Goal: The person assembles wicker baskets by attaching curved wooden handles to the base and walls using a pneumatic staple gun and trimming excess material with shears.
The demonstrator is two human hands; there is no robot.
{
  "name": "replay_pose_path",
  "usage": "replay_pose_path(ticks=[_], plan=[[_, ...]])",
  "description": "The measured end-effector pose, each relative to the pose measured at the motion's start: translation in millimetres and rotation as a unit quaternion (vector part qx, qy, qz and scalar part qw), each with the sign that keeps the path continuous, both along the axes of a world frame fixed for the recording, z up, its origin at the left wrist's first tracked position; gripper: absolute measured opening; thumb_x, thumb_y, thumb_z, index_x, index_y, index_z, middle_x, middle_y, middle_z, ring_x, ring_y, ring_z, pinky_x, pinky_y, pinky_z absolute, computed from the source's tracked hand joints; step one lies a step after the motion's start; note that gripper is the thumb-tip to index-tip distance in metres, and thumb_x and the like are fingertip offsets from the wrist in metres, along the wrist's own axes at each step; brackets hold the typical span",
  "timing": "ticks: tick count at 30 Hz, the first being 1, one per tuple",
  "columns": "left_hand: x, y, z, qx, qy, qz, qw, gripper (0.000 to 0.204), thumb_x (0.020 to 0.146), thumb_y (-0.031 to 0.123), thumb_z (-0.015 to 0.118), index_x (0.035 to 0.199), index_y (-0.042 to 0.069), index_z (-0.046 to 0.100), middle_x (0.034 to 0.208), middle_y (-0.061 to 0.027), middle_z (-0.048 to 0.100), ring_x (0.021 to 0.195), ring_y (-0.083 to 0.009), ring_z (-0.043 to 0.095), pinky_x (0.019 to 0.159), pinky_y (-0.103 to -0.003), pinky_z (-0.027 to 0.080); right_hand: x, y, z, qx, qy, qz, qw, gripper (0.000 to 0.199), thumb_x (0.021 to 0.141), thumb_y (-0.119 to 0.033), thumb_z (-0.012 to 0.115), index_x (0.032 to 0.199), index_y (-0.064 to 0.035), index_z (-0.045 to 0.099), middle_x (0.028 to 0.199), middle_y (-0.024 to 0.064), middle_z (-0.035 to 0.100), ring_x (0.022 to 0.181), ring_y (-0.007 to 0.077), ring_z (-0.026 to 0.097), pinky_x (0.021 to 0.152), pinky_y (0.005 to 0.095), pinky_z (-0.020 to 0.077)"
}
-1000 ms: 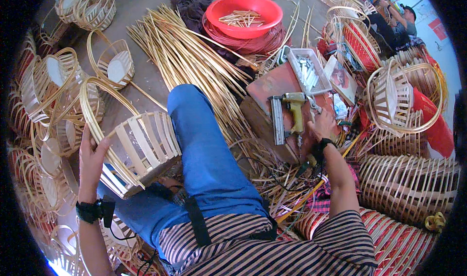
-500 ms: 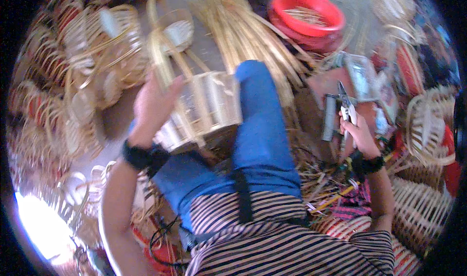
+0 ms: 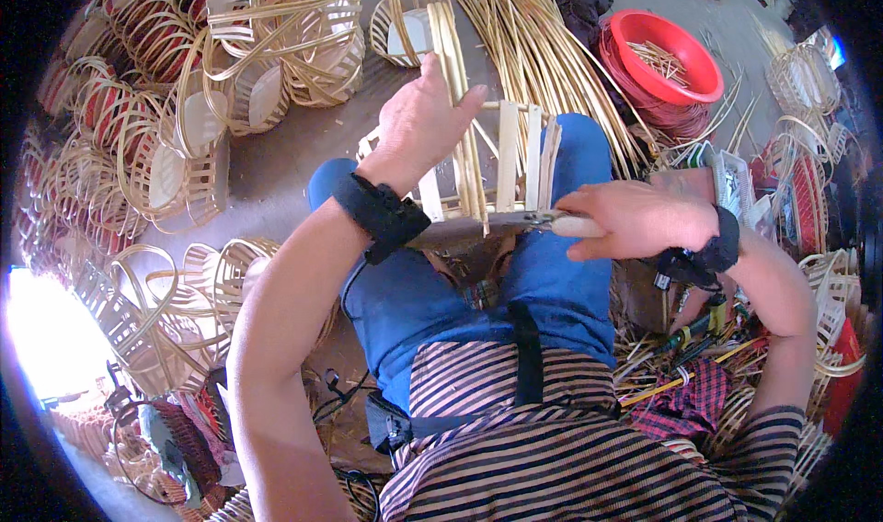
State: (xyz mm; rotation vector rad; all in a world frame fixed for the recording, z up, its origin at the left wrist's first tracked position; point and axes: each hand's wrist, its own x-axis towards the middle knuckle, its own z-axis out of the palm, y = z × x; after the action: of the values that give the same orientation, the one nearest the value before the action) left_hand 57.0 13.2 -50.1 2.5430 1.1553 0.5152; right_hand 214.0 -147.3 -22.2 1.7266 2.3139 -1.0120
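On our lap, we are steadying a half-woven bamboo basket (image 3: 501,168): our left hand (image 3: 418,122) is gripping its tall handle strips at twelve o'clock, while our right hand (image 3: 635,218) is closing around a knife (image 3: 501,226) laid across its slats.

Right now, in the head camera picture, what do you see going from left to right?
Stacked woven baskets → left hand on the bamboo basket → right hand gripping a knife handle → red basin
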Motion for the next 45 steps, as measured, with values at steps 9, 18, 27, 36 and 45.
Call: replay_pose_path(ticks=[9,18,27,36,45], plan=[[2.5,-4.0,-2.6,-0.017,0.005,0.033,0.999,0.056,0.073,0.044,0.046,0.099,-0.004,0.039,0.073,-0.0232,0.055,0.073,-0.0346,0.055,0.064,-0.040,0.043,-9.8,24.5,6.8,-0.024,0.037,0.032,0.999,0.036,0.070,-0.028,0.054,0.096,-0.0031,0.048,0.073,0.0202,0.053,0.070,0.0335,0.052,0.062,0.0388,0.0416],[-39.3,37.1,16.3,-0.096,-0.092,0.119,0.984,0.055,0.070,0.042,0.052,0.099,-0.004,0.044,0.079,-0.0148,0.057,0.070,-0.0253,0.056,0.061,-0.034,0.044,-15.5,-30.2,-43.3,0.101,0.020,-0.105,0.989,0.028,0.072,-0.027,0.055,0.083,-0.0032,0.047,0.060,0.0161,0.052,0.058,0.0326,0.052,0.051,0.0399,0.0397],[-239.5,30.4,19.3,-0.316,-0.620,0.173,0.697,0.045,0.075,0.033,0.050,0.102,-0.003,0.046,0.089,-0.0075,0.054,0.082,-0.0164,0.052,0.069,-0.026,0.042,-12.5,-38.2,-69.7,-0.163,0.552,-0.203,0.792,0.043,0.077,-0.032,0.051,0.105,0.0002,0.044,0.079,0.0024,0.051,0.074,0.0116,0.050,0.065,0.0241,0.0394],[-273.1,-31.5,0.8,-0.277,-0.623,0.226,0.696,0.042,0.075,0.031,0.050,0.101,-0.002,0.047,0.088,-0.0068,0.053,0.080,-0.0154,0.052,0.068,-0.026,0.042,-37.2,-7.2,-91.6,-0.302,0.648,-0.124,0.688,0.051,0.079,-0.036,0.046,0.115,-0.0018,0.037,0.089,0.0085,0.053,0.084,0.0168,0.052,0.075,0.0293,0.0410],[-275.1,-41.6,-10.4,-0.280,-0.616,0.232,0.699,0.038,0.076,0.029,0.049,0.099,-0.001,0.047,0.086,-0.0061,0.053,0.079,-0.0145,0.051,0.066,-0.025,0.042,-47.3,9.1,-102.8,-0.360,0.735,-0.124,0.561,0.047,0.078,-0.032,0.047,0.110,0.0020,0.040,0.089,0.0099,0.054,0.086,0.0207,0.053,0.078,0.0330,0.0410]])
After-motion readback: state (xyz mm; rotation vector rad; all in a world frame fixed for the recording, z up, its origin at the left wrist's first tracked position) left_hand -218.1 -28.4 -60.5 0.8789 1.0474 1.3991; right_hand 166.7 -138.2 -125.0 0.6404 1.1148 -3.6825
